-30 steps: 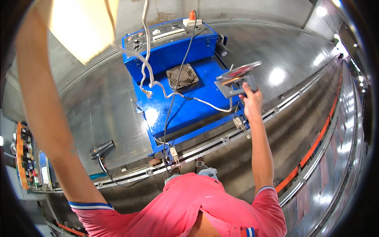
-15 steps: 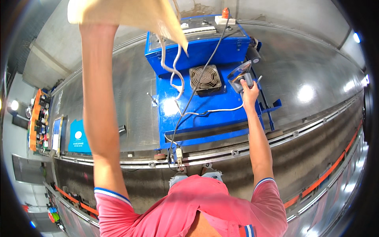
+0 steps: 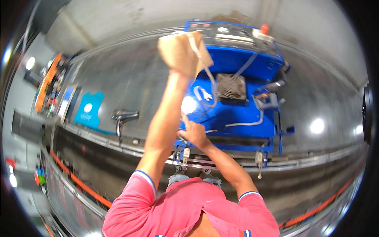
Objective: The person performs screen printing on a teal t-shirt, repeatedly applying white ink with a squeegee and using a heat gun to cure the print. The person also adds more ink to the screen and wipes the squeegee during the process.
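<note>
Head view: the only view; a person in a pink shirt stands over a blue machine [image 3: 237, 114] on a shiny metal surface [image 3: 118, 87].
Change, right hand [image 3: 193, 134]: half a second ago it was raised at the grey tool [image 3: 268, 98] on the machine's right; it now rests low on the front left, fingers partly curled over white cables [image 3: 205, 94], whether gripping cannot be told.
Change, left hand [image 3: 182, 65]: raised as before, fingers closed on a tan cloth-like bundle [image 3: 179, 51] with cable trailing down.
Meaning: attention appears shifted from tool to cables.
Edges: rail [image 3: 316, 162] along the near edge.
Open room: bare metal left, up to a metal lever [image 3: 124, 116] and blue panel [image 3: 89, 110].
</note>
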Demonstrator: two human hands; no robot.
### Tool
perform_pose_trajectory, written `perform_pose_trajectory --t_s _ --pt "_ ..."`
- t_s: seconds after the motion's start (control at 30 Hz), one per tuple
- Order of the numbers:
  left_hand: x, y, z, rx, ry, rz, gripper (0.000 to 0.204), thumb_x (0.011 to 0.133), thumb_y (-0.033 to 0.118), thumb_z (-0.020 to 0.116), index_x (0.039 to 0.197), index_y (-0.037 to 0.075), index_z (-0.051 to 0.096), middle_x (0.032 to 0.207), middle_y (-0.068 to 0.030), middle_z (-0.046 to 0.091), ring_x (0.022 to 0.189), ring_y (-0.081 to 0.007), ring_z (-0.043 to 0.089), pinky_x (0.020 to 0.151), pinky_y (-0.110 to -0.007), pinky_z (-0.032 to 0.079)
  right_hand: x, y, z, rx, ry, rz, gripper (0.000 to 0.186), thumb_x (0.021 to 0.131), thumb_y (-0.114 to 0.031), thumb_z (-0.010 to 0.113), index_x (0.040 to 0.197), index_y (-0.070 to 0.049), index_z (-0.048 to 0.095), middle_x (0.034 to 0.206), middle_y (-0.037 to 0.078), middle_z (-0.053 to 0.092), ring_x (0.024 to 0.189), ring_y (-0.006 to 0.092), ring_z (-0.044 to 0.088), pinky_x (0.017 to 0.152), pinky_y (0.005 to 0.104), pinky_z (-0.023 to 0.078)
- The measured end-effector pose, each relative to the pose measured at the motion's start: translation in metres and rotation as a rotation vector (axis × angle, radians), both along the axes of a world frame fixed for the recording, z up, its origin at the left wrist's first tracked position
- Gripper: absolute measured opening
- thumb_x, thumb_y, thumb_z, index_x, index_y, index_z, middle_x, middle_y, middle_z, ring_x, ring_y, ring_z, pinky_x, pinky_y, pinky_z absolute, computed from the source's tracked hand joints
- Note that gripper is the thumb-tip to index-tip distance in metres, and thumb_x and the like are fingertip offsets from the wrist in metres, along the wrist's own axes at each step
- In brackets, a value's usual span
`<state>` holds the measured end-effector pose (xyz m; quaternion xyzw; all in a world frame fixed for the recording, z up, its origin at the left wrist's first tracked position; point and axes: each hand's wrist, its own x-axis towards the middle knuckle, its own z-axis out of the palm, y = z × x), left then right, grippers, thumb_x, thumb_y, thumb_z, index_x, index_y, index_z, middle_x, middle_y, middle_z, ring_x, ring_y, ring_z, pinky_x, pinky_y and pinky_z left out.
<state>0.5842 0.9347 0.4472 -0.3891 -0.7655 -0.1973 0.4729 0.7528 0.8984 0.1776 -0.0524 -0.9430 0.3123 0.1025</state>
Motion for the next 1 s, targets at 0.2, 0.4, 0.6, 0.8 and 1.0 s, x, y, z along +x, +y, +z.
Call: perform_pose_trajectory --t_s 0.2,0.4,0.6,0.8,1.0 --pt "-0.017 0.011 -0.062 0.946 -1.253 -1.65 0.011 0.097 0.023 0.064 0.098 0.013 0.062 0.109 -0.0065 0.062 0.103 -0.0202 0.056 0.098 -0.038 0.047 -0.04 0.068 -0.044 0.42 0.074 -0.226 0.018 0.095 -0.016 0.059 0.082 -0.009 0.069 0.07 0.016 0.071 0.064 0.0358 0.073 0.054 0.0485 0.057" --pt "-0.02 -0.077 -0.204 0.365 -1.433 -0.694 0.012 0.094 0.017 0.06 0.094 0.007 0.066 0.096 -0.0095 0.068 0.094 -0.0169 0.063 0.088 -0.039 0.051 -0.003 0.126 -0.01 0.216 0.146 -0.254 0.02 0.094 -0.01 0.06 0.106 0.001 0.072 0.092 0.025 0.073 0.08 0.0434 0.071 0.071 0.0517 0.057" --pt "0.044 -0.022 -0.225 0.61 -1.022 -0.492 0.027 0.093 0.028 0.063 0.111 0.007 0.065 0.088 -0.0125 0.061 0.084 -0.0266 0.061 0.072 -0.038 0.046 0.051 0.11 -0.004 -0.322 0.41 -0.639 0.023 0.096 0.001 0.059 0.117 0.006 0.068 0.112 0.019 0.069 0.099 0.0263 0.071 0.081 0.0344 0.058" --pt "0.004 0.041 -0.221 0.099 -0.17 -0.152 0.024 0.082 0.017 0.062 0.106 0.017 0.067 0.087 -0.0049 0.052 0.085 -0.0245 0.054 0.071 -0.042 0.039 0.069 0.072 0.025 -0.084 0.582 -0.541 0.041 0.09 -0.002 0.069 0.13 0.002 0.062 0.127 0.022 0.06 0.112 0.0363 0.062 0.091 0.0418 0.053" --pt "-0.057 0.036 -0.209 -0.142 -0.642 -0.359 0.012 0.082 0.027 0.074 0.082 0.015 0.078 0.082 -0.0081 0.073 0.079 -0.0346 0.072 0.066 -0.047 0.057 0.01 0.065 0.044 0.359 0.273 -0.18 0.066 0.091 -0.04 0.07 0.15 -0.017 0.052 0.168 0.015 0.027 0.157 0.0426 0.013 0.123 0.0632 0.014"
